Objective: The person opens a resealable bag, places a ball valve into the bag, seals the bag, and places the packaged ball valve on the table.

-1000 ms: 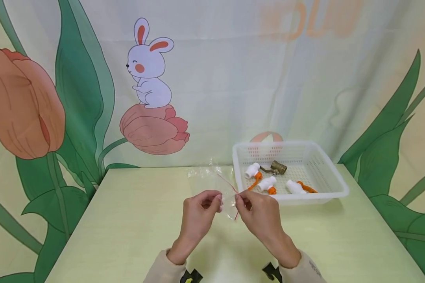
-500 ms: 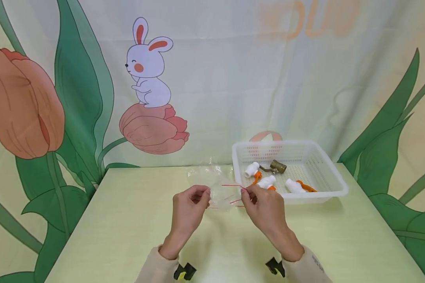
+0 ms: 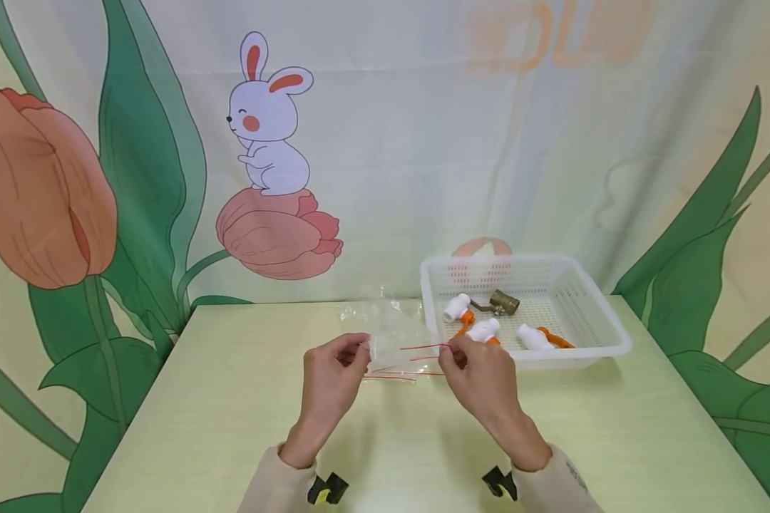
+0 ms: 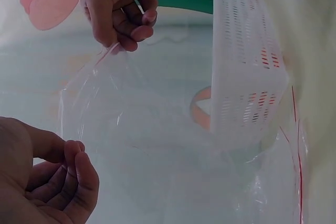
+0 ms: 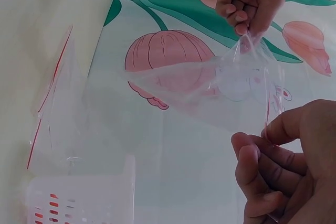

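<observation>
Both hands are raised over the table, holding a clear zip-lock bag (image 4: 121, 93) with a red seal line. My left hand (image 3: 331, 372) pinches one side of its mouth between thumb and fingers. My right hand (image 3: 484, 372) pinches the opposite side, at the red line. In the right wrist view the bag (image 5: 210, 90) hangs between the hands, its mouth spread apart. Nothing shows inside it. Beneath the hands, more clear bags (image 3: 394, 377) with red seal lines lie on the table.
A white perforated basket (image 3: 599, 350) stands at the back right, close to my right hand. In it lie white ball valves (image 3: 534, 338) with orange handles and a brass valve (image 3: 505, 303). A printed curtain (image 3: 385, 178) hangs behind the table (image 3: 244, 427).
My left hand has moved left and slightly up, away from the right hand. My right hand has shifted a little right. The bag's mouth is spread wider, and the bags beneath show more.
</observation>
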The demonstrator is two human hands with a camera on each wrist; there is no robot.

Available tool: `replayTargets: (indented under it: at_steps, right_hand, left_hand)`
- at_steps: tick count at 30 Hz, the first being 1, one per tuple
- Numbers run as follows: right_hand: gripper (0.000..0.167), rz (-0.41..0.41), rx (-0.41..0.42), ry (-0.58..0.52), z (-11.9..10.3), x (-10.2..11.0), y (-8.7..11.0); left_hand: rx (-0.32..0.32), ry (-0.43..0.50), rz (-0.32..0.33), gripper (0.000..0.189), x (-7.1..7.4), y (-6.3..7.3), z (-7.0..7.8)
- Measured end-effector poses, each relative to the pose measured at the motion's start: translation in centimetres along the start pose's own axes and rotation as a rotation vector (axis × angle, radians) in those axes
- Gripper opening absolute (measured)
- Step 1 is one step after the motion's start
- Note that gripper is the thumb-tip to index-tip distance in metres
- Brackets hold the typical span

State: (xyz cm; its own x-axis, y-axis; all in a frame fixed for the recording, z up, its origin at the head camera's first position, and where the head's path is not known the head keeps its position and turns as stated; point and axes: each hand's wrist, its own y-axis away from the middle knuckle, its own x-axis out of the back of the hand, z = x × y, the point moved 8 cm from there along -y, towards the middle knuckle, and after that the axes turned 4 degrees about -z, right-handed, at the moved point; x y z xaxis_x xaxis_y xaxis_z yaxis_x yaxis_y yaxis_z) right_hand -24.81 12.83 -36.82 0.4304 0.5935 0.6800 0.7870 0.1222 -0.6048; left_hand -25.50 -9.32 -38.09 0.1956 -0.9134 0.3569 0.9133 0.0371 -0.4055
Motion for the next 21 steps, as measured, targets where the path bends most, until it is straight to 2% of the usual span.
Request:
replayTargets:
  at_steps: [4, 8, 12, 21]
  right_hand:
    - [0.015, -0.03, -0.014, -0.017, -0.1, -0.3, 0.0]
    - [0.013, -0.094, -0.017, -0.034, -0.4, -0.7, 0.1]
    - [0.009, -0.149, 0.01, -0.045, -1.3, -0.8, 0.2]
    - [0.009, -0.133, 0.092, -0.014, -2.7, 0.4, 0.1]
  left_hand:
    - [-0.01, 0.013, -0.005, 0.011, -0.1, 0.1, 0.2]
    - [-0.021, 0.03, -0.006, 0.009, -0.2, 0.2, 0.4]
    - [-0.025, 0.022, -0.005, 0.009, -0.3, 0.2, 0.5]
    - [-0.034, 0.006, -0.005, 0.01, -0.3, 0.2, 0.6]
